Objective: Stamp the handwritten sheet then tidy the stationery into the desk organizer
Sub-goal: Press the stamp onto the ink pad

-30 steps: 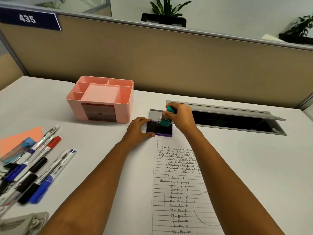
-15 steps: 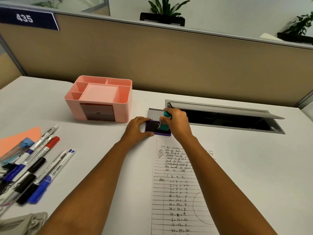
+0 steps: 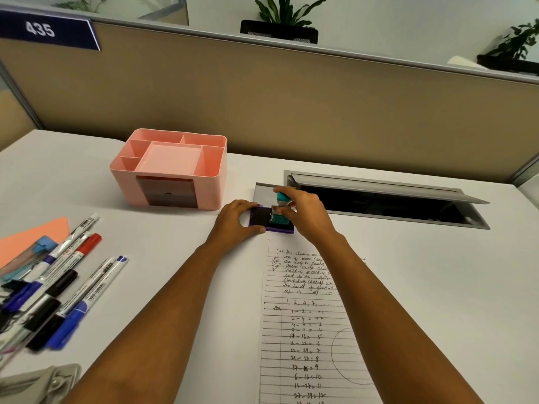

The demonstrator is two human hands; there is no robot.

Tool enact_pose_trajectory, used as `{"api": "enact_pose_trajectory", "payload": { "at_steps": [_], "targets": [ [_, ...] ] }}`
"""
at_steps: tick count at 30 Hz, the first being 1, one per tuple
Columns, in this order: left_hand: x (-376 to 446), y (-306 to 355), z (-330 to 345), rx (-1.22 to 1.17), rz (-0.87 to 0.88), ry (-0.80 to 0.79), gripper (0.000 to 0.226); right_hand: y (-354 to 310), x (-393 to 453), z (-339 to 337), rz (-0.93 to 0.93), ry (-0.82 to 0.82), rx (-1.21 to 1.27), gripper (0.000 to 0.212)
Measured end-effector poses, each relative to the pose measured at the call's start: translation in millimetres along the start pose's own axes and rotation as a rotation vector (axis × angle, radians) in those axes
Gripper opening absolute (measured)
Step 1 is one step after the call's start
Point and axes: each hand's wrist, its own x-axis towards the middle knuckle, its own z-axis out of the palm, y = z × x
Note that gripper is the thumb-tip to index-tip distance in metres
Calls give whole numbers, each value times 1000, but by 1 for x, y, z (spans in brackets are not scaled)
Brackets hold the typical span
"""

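Observation:
A purple ink pad (image 3: 259, 216) lies open on the white desk just beyond the top edge of the handwritten lined sheet (image 3: 306, 325). My left hand (image 3: 237, 221) grips the pad's left side. My right hand (image 3: 306, 212) holds a teal-handled stamp (image 3: 279, 212) upright, its base down on the pad's dark surface. The pink desk organizer (image 3: 172, 170) stands to the back left, its top compartments holding nothing. Several markers (image 3: 70, 284) lie in a loose row at the left.
An orange paper (image 3: 32, 237) and a blue-capped item lie at the far left. A grey stapler or punch (image 3: 40, 383) sits at the near left corner. A grey cable tray with raised lid (image 3: 385, 199) opens behind the pad. A partition wall backs the desk.
The stamp has stayed on the ink pad, tipping slightly more upright. Both hands keep their grip; the view has shifted a little.

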Motion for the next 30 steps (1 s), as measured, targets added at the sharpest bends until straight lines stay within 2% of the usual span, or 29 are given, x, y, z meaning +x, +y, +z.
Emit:
{"api": "enact_pose_trajectory", "payload": {
  "at_steps": [7, 13, 20, 30],
  "targets": [
    [0, 1, 1, -16, -15, -2, 63, 1, 8, -3, 20, -63, 65, 37],
    [-1, 2, 2, -39, -21, 31, 62, 2, 0, -1, -13, -39, 44, 33],
    [-1, 2, 2, -43, -28, 31, 61, -3, 7, -8, 17, -65, 41, 41],
    [0, 3, 2, -42, -40, 31, 63, -3, 10, -10, -2, -73, -22, 37]
  ]
}}
